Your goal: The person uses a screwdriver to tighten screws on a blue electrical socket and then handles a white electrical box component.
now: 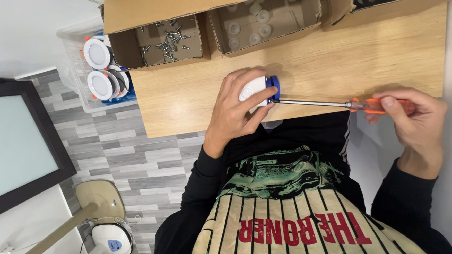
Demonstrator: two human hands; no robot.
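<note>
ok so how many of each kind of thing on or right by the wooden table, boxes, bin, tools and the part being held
open brown cardboard boxes: 3
clear plastic storage bin: 1
orange-handled metal screwdriver: 1, in right hand
white and blue round plastic fitting: 1, in left hand
total: 6

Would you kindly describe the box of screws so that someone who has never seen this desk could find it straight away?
Start at the wooden table and look along its far edge, where open cardboard boxes stand in a row. The screw box is the end one, next to the clear plastic bin of round white lights. It alone holds loose dark metal screws, while its neighbour holds pale round plastic parts.
</note>
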